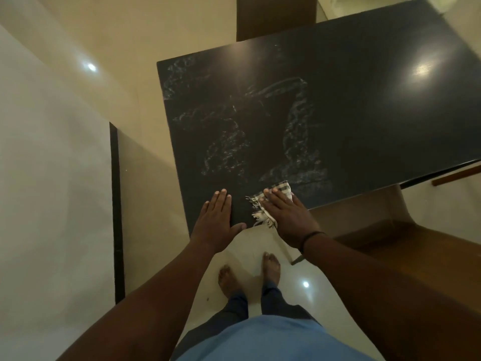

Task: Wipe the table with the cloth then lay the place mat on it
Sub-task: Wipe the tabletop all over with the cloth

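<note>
Checked cloth (278,198) is pinned flat under the right hand (286,214) at the near edge of the dark table (364,105), fringe hanging over the lip. Left hand (217,217) lies open and flat just beside it, holding nothing. Wet streaks all over the top, so a mat laid now would likely trap damp. No place mat in view.

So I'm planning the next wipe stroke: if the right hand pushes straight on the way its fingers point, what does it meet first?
Nothing solid, it seems: ahead of the right hand and its cloth lies bare table, with only whitish wet streaks as far as the far edge.
</note>
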